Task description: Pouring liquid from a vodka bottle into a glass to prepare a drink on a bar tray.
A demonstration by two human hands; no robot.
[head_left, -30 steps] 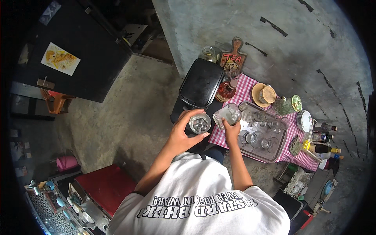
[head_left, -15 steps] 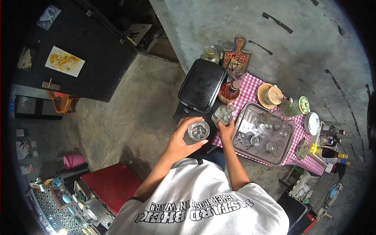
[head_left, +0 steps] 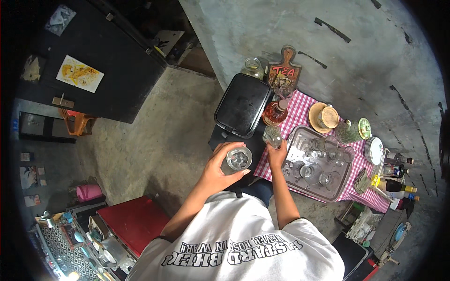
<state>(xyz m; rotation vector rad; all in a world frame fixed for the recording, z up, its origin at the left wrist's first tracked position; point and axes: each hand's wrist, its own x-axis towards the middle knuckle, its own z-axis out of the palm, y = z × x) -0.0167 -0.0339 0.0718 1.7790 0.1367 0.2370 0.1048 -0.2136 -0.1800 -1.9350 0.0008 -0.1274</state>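
My left hand [head_left: 219,164] is wrapped round a clear drinking glass [head_left: 239,158], held upright with its round mouth toward me. What lies at its bottom cannot be made out for sure. In my right hand [head_left: 277,154] is a small clear glass bottle [head_left: 272,136], gripped at its near side, apart from the glass. The bottle is beside an amber bottle with a stopper [head_left: 275,112] and left of the brown tray [head_left: 291,175]. Several clear glasses [head_left: 329,177] stand or lie on that wet tray.
A black lidded pan [head_left: 243,103] sits on a dark surface beyond my hands. On the checked cloth [head_left: 300,105] are a lidded cup [head_left: 327,116], a green jar [head_left: 348,131] and stacked plates [head_left: 373,150]. Bottles [head_left: 398,185] line the far right. A wooden board [head_left: 284,72] leans against the wall.
My right hand has shifted slightly right and up with the clear bottle, which has turned more upright. My left hand still holds the glass, almost in place.
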